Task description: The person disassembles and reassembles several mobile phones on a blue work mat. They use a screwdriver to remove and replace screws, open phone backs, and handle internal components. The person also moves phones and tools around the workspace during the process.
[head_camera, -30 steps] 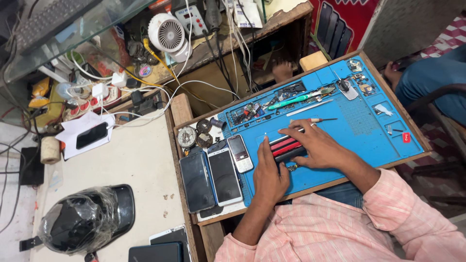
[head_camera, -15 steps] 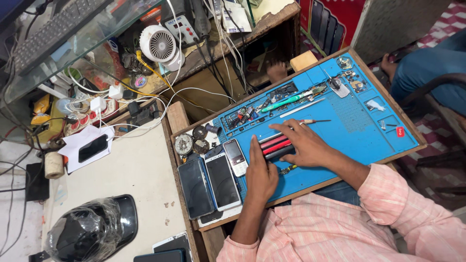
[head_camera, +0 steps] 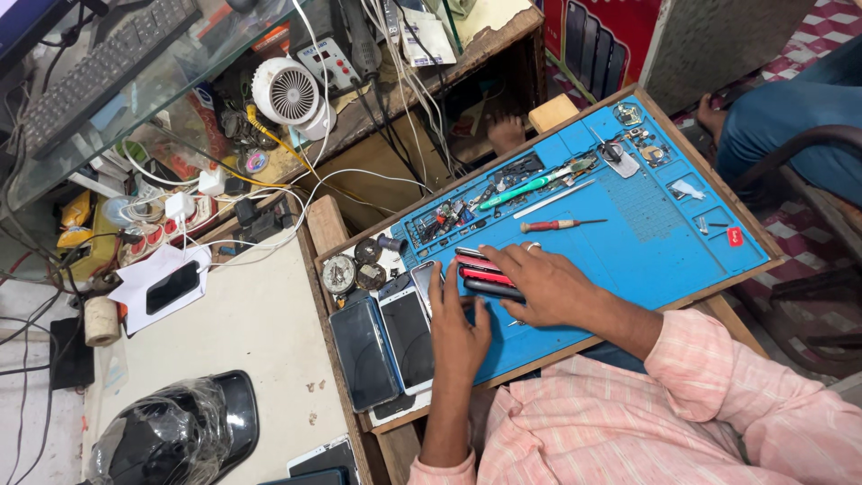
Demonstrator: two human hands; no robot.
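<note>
While both hands lay on the blue work mat [head_camera: 664,233], the job seemed to be at the sorting stage: the right hand [head_camera: 548,286] rested flat, fingers pressed side by side, on a small stack of slim phones [head_camera: 480,274], red-edged and dark, near the middle of the mat, and the left hand [head_camera: 456,325] lay at seven o'clock from it, fingers held straight and close together, its tips touching a small white phone [head_camera: 422,277]. I judged that the next move called for a clean pinch on one handset's edges so the stack would not slide. At one o'clock from the stack lay a red-handled screwdriver [head_camera: 552,224], and beyond it a green-handled tool [head_camera: 521,187]. Two larger phones [head_camera: 386,346] lay face up at nine o'clock. Across the pale table [head_camera: 251,341] sat a wrapped black helmet [head_camera: 162,436], and a small white fan [head_camera: 285,92] stood among tangled cables at eleven.
</note>
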